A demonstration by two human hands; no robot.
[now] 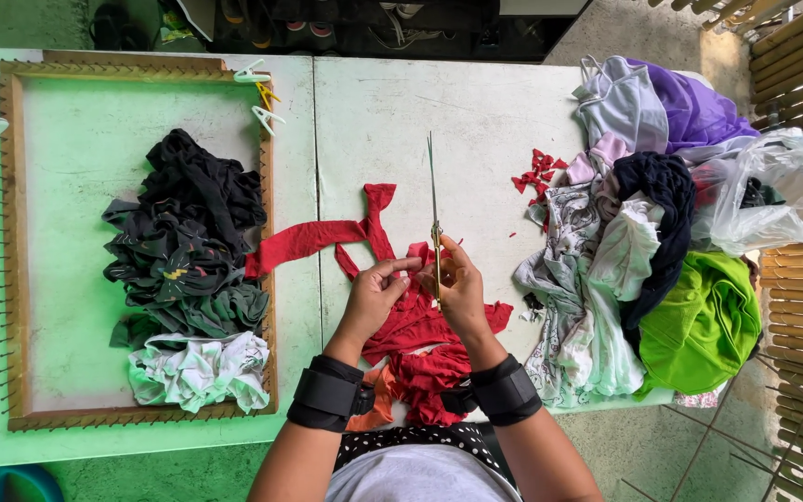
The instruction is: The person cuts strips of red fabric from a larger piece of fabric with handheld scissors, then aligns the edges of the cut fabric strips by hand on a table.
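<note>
Right hand [462, 279] grips the scissors [433, 200], blades pointing away, while left hand [378, 284] pinches red cloth [411, 321] just beside them.

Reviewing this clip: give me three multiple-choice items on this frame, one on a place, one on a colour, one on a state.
1. Where does the dark cloth pile lie?
A. inside the wooden frame
B. in the plastic bag
C. on the floor

2. What colour is the cloth under the hands?
A. purple
B. red
C. white

3. How do the scissors stand?
A. lying flat, untouched
B. held, blades pointing away from the person
C. hanging from the frame

Key: 1 A, the dark cloth pile sits within the wooden frame. 2 B, the red cloth shows below both hands. 3 B, the right hand grips the scissors.
</note>
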